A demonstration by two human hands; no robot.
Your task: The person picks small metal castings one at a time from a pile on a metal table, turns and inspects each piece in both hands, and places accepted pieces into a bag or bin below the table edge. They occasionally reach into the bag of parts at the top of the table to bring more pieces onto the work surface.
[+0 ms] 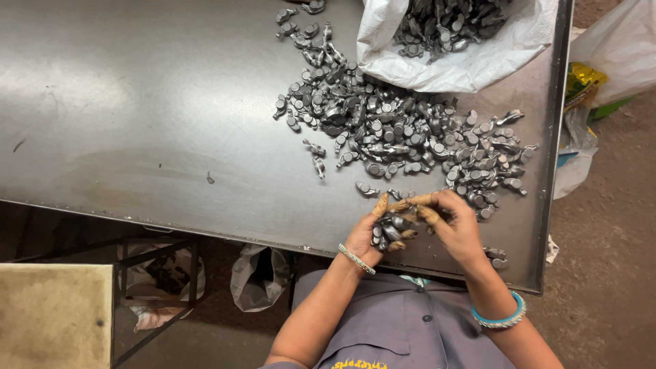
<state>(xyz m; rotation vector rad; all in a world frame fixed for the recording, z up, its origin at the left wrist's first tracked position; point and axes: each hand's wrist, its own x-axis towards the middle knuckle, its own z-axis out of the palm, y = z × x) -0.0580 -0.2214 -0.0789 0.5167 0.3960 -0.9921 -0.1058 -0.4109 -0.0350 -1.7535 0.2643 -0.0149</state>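
My left hand (372, 236) is cupped palm up at the near edge of the metal table (137, 137) and holds a small heap of grey metal parts (389, 231). My right hand (456, 225) lies beside it, fingers reaching into that heap and touching the parts. Just beyond both hands, a large loose pile of the same small metal parts (403, 133) spreads across the table. Both fingertips are stained orange-brown. A silver bangle sits on my left wrist, a blue one on my right.
A white sack (465, 65) full of the same parts lies open at the table's far right. Beyond the right edge are plastic bags (588, 89) on the floor. Under the table hang a grey bag (256, 277) and a metal frame (157, 287).
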